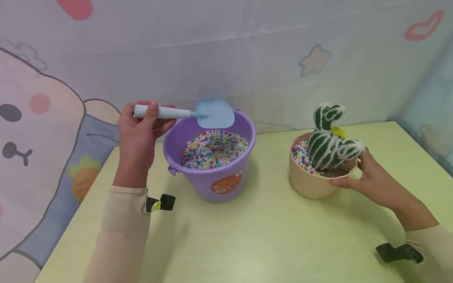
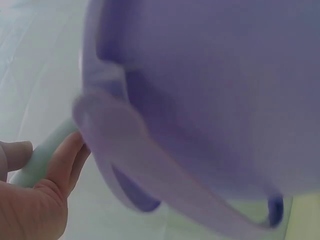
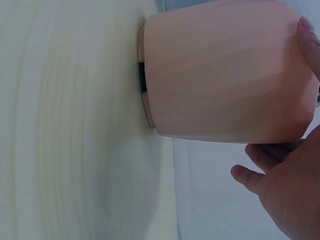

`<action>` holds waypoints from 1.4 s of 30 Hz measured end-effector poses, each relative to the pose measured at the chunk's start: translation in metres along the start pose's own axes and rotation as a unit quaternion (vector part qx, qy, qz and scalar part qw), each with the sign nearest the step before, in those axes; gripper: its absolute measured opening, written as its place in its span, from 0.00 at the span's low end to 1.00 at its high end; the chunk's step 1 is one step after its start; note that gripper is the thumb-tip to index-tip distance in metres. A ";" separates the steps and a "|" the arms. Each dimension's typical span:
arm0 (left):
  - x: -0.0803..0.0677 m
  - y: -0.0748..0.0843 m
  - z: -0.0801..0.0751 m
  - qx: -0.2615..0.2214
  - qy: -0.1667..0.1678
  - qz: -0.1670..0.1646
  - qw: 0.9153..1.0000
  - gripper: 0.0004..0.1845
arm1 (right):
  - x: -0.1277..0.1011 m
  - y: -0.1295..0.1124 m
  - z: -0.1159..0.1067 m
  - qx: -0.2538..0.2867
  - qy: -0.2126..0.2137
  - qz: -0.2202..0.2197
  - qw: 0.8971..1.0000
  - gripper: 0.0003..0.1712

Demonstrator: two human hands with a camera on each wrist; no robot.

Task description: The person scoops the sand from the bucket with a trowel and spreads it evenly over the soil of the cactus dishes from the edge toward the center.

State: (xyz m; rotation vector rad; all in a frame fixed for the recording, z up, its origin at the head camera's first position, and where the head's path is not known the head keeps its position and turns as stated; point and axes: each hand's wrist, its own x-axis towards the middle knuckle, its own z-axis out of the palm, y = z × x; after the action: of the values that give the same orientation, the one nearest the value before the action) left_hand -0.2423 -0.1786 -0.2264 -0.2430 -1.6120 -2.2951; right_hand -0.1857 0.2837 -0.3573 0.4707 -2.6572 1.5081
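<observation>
My left hand (image 1: pixel 136 137) pinches the pale handle of a light blue toy shovel (image 1: pixel 215 114) between thumb and fingers. Its blade, with no pebbles visible on it, hovers above the far part of a purple bucket (image 1: pixel 196 181). Small multicoloured pebbles (image 1: pixel 214 151) fill part of that bucket. On the right, my right hand (image 1: pixel 378 186) grips the rim of a beige flowerpot (image 1: pixel 307 184), thumb in front. A green-and-white knitted-looking cactus (image 1: pixel 325 147) leans in the pot. Pebbles cover the pot's left side; brown soil shows at its front right.
Both containers stand on a pale yellow-green table (image 1: pixel 240 243). Behind it hangs a cartoon-printed cloth (image 1: pixel 212 59). The bucket's lowered handle (image 2: pixel 165 175) crosses the left wrist view. Dark straps with small devices sit at both wrists.
</observation>
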 end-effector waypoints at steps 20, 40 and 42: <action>-0.002 -0.010 -0.025 0.201 0.019 0.034 0.979 0.10 | 0.000 0.000 -0.001 -0.009 0.001 -0.001 1.000 0.58; -0.009 -0.006 -0.023 0.301 -0.030 0.137 0.943 0.07 | 0.001 0.001 -0.001 -0.003 0.002 -0.010 1.000 0.58; -0.008 -0.006 -0.024 0.299 -0.032 0.139 0.944 0.05 | 0.002 0.001 0.000 -0.001 0.002 -0.011 1.000 0.58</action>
State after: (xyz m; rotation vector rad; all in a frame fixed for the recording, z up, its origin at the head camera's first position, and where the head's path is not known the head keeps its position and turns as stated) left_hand -0.2356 -0.1980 -0.2429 -0.3668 -2.0644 -1.5216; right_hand -0.1873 0.2838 -0.3574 0.4929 -2.6410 1.4993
